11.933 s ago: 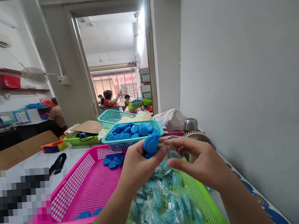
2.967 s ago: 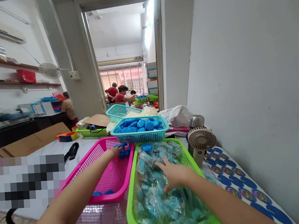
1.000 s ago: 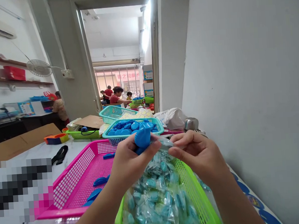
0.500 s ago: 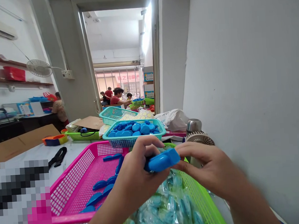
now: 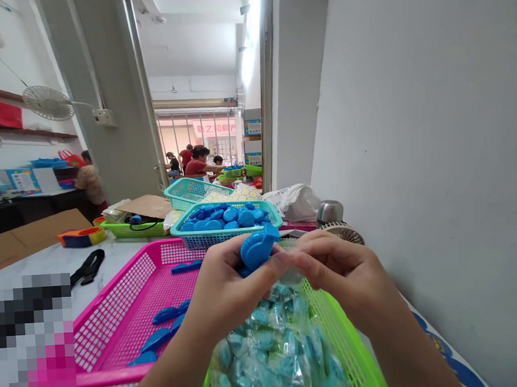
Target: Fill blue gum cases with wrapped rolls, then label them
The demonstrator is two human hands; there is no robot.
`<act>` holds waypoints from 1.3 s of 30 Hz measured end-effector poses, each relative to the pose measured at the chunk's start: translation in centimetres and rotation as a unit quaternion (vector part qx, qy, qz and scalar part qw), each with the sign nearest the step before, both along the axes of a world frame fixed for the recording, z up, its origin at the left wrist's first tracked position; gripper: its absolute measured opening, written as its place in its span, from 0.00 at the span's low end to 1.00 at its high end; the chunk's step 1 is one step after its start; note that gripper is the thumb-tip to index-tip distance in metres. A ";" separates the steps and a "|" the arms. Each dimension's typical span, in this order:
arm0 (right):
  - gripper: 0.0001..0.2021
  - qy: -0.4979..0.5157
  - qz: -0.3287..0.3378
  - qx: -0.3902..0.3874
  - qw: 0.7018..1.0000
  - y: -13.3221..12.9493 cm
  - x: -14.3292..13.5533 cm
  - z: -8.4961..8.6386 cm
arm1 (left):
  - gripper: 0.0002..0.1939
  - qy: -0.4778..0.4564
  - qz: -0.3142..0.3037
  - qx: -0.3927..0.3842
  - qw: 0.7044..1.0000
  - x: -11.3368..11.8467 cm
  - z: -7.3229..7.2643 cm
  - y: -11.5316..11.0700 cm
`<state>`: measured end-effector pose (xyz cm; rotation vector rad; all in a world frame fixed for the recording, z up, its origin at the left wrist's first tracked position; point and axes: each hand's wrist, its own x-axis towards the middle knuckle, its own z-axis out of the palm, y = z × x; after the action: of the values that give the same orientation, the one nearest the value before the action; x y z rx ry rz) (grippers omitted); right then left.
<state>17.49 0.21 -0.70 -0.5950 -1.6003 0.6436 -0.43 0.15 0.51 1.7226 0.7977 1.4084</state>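
My left hand (image 5: 229, 280) is closed round a blue plastic piece (image 5: 258, 247) with a rounded, ridged body, above the baskets. Close beside it, my right hand (image 5: 337, 264) pinches a small clear plastic bag (image 5: 291, 273), which hangs between both hands. Below them a green basket (image 5: 352, 339) holds many light blue items in clear wrappers (image 5: 268, 356). To the left, a pink basket (image 5: 116, 295) has several loose blue parts (image 5: 156, 340) in it.
Behind my hands stands a teal basket (image 5: 226, 237) full of blue pieces. A small fan (image 5: 342, 232) and a white plastic bag (image 5: 298, 203) are at the back right. A black strap (image 5: 90, 267) lies left. People sit and stand beyond the doorway.
The blue piece has turned more upright and shifted left in my left hand. My right hand has moved off the piece's tip, and the clear bag now shows between my hands. The view has shifted slightly.
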 end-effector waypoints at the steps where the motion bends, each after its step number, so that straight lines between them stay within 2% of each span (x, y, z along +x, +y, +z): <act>1: 0.04 -0.002 -0.010 -0.001 1.000 0.0 0.0 -0.1 | 0.14 0.001 0.006 0.011 1.000 0.1 -0.2 0.1; 4: 0.03 0.015 -0.003 -0.002 1.000 0.1 0.0 -0.3 | 0.12 0.029 0.071 0.095 0.993 0.3 -0.7 0.3; 7: 0.05 0.040 0.042 0.032 0.998 0.2 -0.1 -0.4 | 0.06 0.071 0.139 0.216 0.964 0.4 -1.1 0.1; 10: 0.05 0.035 0.039 0.061 0.997 0.1 -0.1 -0.3 | 0.06 0.079 0.146 0.280 0.945 0.2 -1.3 -0.2; 14: 0.04 0.046 0.003 0.101 0.994 -0.1 0.1 -0.3 | 0.08 0.039 0.104 0.321 0.941 0.3 -1.7 -0.1; 19: 0.04 0.036 0.040 0.105 0.993 -0.4 0.5 0.0 | 0.16 -0.037 0.014 0.330 0.943 0.2 -2.4 0.4; 24: 0.05 0.040 0.088 0.112 0.989 -0.6 0.1 -0.2 | 0.16 -0.080 0.028 0.328 0.941 0.2 -2.0 -0.1; 27: 0.07 0.060 0.077 0.097 0.990 -0.9 0.0 -0.4 | 0.15 -0.075 0.030 0.321 0.944 0.3 -1.7 -0.1; 30: 0.10 0.087 0.067 0.079 0.991 -1.1 0.1 -0.5 | 0.14 -0.059 -0.006 0.319 0.946 0.3 -1.7 0.4; 33: 0.21 0.057 0.038 0.070 0.995 -1.2 0.4 -0.4 | 0.15 -0.103 -0.056 0.276 0.954 0.5 -1.9 0.9; 36: 0.18 0.023 0.007 0.101 0.995 -1.1 0.2 -0.5 | 0.14 -0.191 -0.081 0.212 0.955 1.0 -2.0 1.1; 39: 0.16 0.003 -0.014 0.144 0.989 -1.0 -0.5 -0.7 | 0.13 -0.224 -0.088 0.194 0.951 1.6 -2.0 1.1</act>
<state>17.03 -0.82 -1.42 -0.4000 -1.6394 0.3817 1.13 1.22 -1.53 1.6047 0.1175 1.8216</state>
